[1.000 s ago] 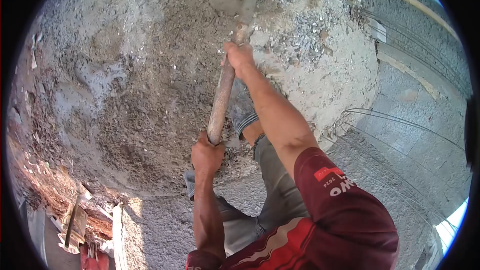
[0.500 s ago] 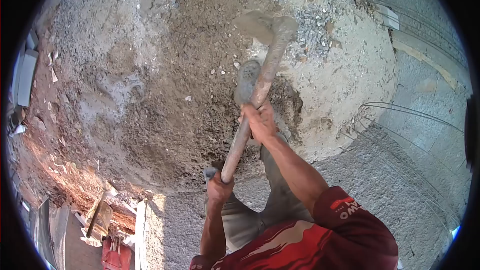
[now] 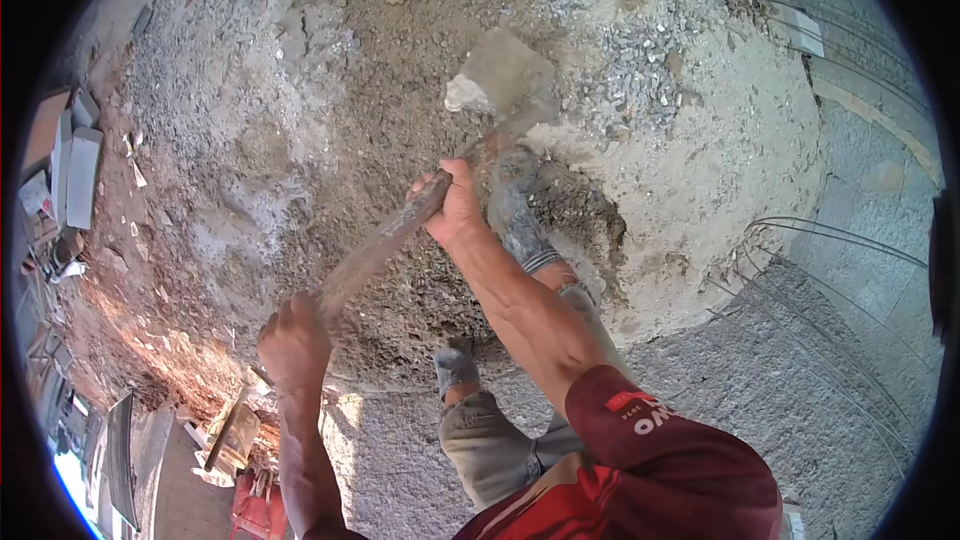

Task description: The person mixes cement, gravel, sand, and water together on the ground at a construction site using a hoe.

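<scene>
The right hand (image 3: 455, 208) keeps a closed grip partway along the handle (image 3: 388, 242) of a hoe; the left hand (image 3: 296, 340) closes around its near end. Spacing the 2 hands apart probably gives leverage over the blade (image 3: 507, 70), which lies ahead against gravelly ground (image 3: 400, 80); whether it touches is unclear. The 2 feet (image 3: 515, 210) stand staggered, presumably for balance. A red object (image 3: 258, 510), lower left, may be a container; its contents cannot be made out.

Maroon sleeve (image 3: 665, 435), grey trousers (image 3: 488, 448), stripe-cuffed sock (image 3: 541, 258)
</scene>
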`<state>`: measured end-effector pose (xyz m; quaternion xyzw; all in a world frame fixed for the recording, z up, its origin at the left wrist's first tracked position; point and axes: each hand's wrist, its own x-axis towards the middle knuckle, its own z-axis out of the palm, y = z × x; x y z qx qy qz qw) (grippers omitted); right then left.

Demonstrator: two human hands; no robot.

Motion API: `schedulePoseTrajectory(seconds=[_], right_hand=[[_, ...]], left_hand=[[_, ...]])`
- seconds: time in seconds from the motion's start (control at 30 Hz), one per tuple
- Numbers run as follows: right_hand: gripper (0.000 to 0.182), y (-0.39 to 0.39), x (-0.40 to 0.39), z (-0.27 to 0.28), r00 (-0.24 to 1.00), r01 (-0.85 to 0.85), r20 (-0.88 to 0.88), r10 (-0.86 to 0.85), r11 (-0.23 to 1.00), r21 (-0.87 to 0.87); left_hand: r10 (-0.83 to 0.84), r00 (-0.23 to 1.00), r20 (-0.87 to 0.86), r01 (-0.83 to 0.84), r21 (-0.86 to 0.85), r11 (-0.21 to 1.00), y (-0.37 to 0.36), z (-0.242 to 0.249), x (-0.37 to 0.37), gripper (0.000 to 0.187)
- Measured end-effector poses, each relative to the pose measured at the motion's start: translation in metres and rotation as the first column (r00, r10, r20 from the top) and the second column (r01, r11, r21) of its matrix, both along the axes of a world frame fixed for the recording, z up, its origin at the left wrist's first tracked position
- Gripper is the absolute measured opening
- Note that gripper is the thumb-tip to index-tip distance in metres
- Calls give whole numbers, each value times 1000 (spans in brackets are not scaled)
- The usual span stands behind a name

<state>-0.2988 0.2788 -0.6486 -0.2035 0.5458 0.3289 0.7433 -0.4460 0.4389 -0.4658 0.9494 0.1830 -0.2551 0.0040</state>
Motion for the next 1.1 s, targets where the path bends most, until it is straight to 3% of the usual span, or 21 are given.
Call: schedulePoseTrajectory(seconds=[0.03,0.1,0.13,0.2,0.27,0.33,0.37,0.4,0.5,0.57,0.63,0.73,0.77,0.83,0.97,1.1], right_hand=[[28,21,-1,0,997,-67,-24,68,997,40],[27,50,5,18,953,-289,88,291,957,-39],[27,49,10,26,955,-282,80,285,958,-42],[24,41,24,42,831,-417,310,462,886,-202],[20,8,59,51,678,-411,440,589,800,-438],[19,-37,111,58,592,-302,458,663,709,-637],[20,-57,137,61,589,-150,480,650,672,-725],[20,-83,162,59,573,-81,441,691,583,-808],[30,-157,230,40,598,-100,218,771,342,-934],[33,-182,245,20,603,-134,132,787,262,-956],[28,-199,236,-10,697,-326,-117,708,166,-931],[29,-200,187,-24,673,-321,-131,728,128,-939],[28,-193,167,-7,715,-366,-92,693,259,-894],[29,-185,132,7,754,-377,-81,652,328,-866],[22,-176,79,11,786,-420,-38,617,488,-765],[17,-136,-32,22,712,-482,2,703,489,-727]], left_hand=[[165,984,-73,-166,-8,986,1,-3,-24,9],[332,941,-60,-333,-18,943,-15,1,-50,19],[434,898,-77,-438,-46,898,-29,1,-56,23],[417,908,-32,-418,-63,906,-66,-18,-59,26],[537,843,-13,-520,-275,809,-105,-50,-38,29],[569,822,-21,-516,-450,729,-150,-85,6,31],[564,824,-54,-503,-529,683,-172,-104,29,31],[559,827,-56,-477,-597,645,-193,-116,59,29],[528,831,-175,-455,-759,465,-235,-134,123,32],[480,843,-245,-474,-759,445,-246,-138,136,33],[407,833,-376,-537,-729,425,-245,-127,127,34],[391,818,-422,-567,-704,427,-228,-102,89,35],[392,822,-413,-562,-700,442,-225,-95,73,35],[365,845,-391,-534,-656,534,-214,-88,47,36],[381,849,-365,-526,-637,563,-198,-60,-3,37],[473,721,-507,-693,-509,511,-192,-16,-94,39]])
